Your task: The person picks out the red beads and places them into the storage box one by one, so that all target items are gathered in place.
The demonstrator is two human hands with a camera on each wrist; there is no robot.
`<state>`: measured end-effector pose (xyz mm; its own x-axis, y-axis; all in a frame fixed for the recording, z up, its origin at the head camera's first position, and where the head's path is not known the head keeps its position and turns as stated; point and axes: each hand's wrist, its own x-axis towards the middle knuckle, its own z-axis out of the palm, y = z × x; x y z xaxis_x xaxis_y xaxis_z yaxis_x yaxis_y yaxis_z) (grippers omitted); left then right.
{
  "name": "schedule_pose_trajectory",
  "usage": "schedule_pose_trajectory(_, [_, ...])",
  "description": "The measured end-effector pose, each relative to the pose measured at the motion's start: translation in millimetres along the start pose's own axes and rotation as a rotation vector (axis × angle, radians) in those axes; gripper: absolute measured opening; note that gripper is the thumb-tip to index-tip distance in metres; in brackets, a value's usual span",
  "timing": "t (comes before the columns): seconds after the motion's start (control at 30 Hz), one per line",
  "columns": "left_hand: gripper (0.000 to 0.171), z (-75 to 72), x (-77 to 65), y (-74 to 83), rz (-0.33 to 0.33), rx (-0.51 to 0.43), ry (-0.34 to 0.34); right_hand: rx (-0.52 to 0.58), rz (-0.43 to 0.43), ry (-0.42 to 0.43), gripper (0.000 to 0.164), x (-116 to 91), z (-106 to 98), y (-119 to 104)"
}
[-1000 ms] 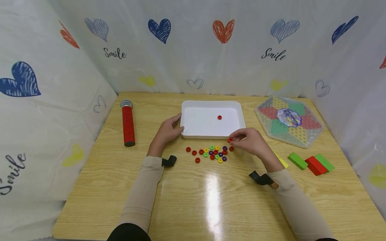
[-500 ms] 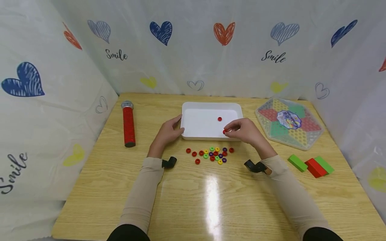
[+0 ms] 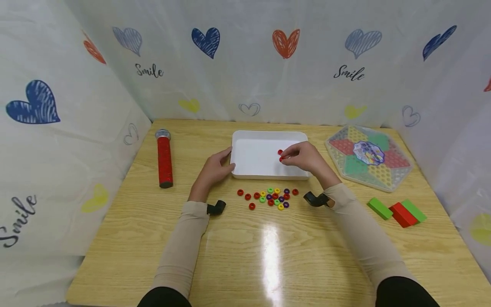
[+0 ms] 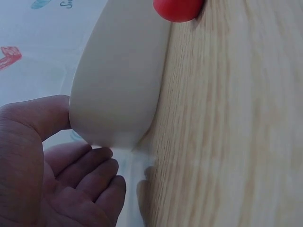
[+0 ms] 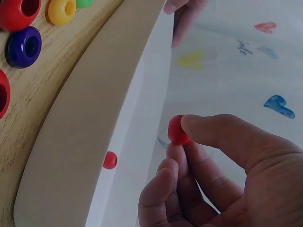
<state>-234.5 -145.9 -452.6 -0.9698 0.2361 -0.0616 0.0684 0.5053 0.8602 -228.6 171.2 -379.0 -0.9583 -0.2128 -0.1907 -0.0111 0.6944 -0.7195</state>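
Observation:
My right hand [image 3: 304, 157] pinches a red bead [image 5: 177, 130] between thumb and fingertips, above the right part of a shallow white tray [image 3: 253, 155]. A second red bead [image 5: 110, 160] lies inside the tray, just beyond the held one in the head view. At the tray's left side, my left hand [image 3: 215, 169] holds the wall, thumb at the rim and fingers along the outside. In the left wrist view its other fingers [image 4: 97, 177] are loosely bent beside the tray's corner. Before the tray lie several loose beads [image 3: 270, 202] in red, yellow, green and purple.
A red microphone-shaped tube [image 3: 165, 160] with a silver top lies at the left. To the right are a hexagonal patterned board [image 3: 368, 157], green blocks [image 3: 379, 208] and a red block [image 3: 402, 214]. A printed sheet [image 3: 245, 59] hangs behind the wooden table [image 3: 230, 251].
My right hand has carried the red bead from the tray's front edge up and left, over the tray, close to the other red bead. The left hand stays at the tray.

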Motion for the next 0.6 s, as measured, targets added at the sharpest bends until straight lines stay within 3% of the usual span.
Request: schedule_pose_trajectory(0.6, [0.067,1.2,0.5,0.5,0.009,0.021,0.003,0.017,0.116,-0.019,0.026,29.3,10.2,19.1])
